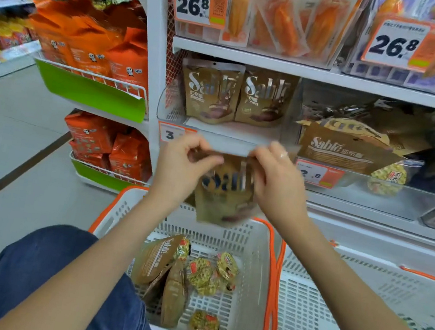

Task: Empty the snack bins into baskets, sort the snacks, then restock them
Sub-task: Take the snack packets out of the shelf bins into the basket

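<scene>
I have both hands up at mid-frame, in front of the clear shelf bin (pixel 242 140), holding one brown Sablé pouch (pixel 224 194) by its top edge. My left hand (pixel 182 165) pinches the upper left corner between thumb and curled fingers; my right hand (pixel 279 179) pinches the upper right corner the same way. Neither hand is released, and both grip only this pouch. Held by the top corners, the pouch hangs straight down and stays face-out, which I judge suits either lifting it over the bin's front lip or lowering it away. The pouch is blurred, so I cannot tell which way it is travelling.

Two more Sablé pouches (pixel 236 94) stand upright at the back of that bin, just above my hands. To the right, a second bin (pixel 349 184) holds a jumble of a flat Sablé pack and round wrapped snacks.

Directly below the held pouch, at lower centre, sits the white basket (pixel 259 256) with orange handles, already holding brown packs and small gold-green wrapped snacks. A second basket (pixel 330 309) lies touching it at lower right; I see no snacks in the part of it that shows.
</scene>
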The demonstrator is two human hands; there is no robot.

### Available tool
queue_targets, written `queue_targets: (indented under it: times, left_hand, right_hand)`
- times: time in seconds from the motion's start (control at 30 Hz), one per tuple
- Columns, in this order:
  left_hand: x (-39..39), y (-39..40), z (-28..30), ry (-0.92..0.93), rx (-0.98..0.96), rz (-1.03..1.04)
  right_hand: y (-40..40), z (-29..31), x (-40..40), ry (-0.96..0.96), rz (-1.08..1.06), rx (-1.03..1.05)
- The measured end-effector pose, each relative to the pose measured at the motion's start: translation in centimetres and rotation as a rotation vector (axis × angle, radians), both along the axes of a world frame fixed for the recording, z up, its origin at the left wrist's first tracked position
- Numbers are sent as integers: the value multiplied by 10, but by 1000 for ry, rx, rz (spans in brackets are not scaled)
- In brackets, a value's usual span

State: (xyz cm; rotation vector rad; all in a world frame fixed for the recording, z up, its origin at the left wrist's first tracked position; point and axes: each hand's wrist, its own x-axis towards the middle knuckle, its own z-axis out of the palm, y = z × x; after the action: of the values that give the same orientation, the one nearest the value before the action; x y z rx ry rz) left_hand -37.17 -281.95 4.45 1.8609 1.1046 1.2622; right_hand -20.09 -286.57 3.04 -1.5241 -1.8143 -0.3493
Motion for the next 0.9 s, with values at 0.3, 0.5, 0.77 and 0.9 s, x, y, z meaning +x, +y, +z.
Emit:
queue_targets:
  times: [0.3,0.5,0.77,0.9]
  left_hand:
    - [9,29,-87,558,-327,-190]
    - [20,128,-17,356,-12,48]
    - [56,263,-6,721,195,243]
    - [59,301,-12,837,196,339]
  right_hand:
    - [-8,-92,12,49,-38,-760]
    - [99,7,29,174,-33,-339]
    - [246,20,59,-44,-193,-531]
    - [282,20,52,-20,-183,-462]
